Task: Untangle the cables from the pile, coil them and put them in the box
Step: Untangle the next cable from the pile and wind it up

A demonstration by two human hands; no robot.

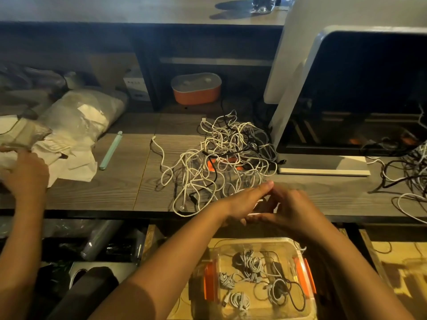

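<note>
A tangled pile of white and black cables (pixel 226 155) lies in the middle of the wooden desk (pixel 120 181), partly over a clear lid with orange clips (pixel 213 166). My left hand (pixel 245 203) and my right hand (pixel 294 210) meet fingertip to fingertip at the desk's front edge, just in front of the pile. Between them they hold a white cable (pixel 255 213), mostly hidden by the fingers. Below the desk edge stands a clear plastic box (pixel 309 294) with orange latches. Several coiled cables (pixel 250 265) lie inside it.
A large monitor (pixel 360 95) stands at the right, with a second cable tangle (pixel 406 179) beside its base. An orange container (pixel 196 92) sits at the back. Plastic bags and papers (pixel 76 125), a mint-green pen (pixel 111 150) and another person's hand (pixel 26 174) occupy the left.
</note>
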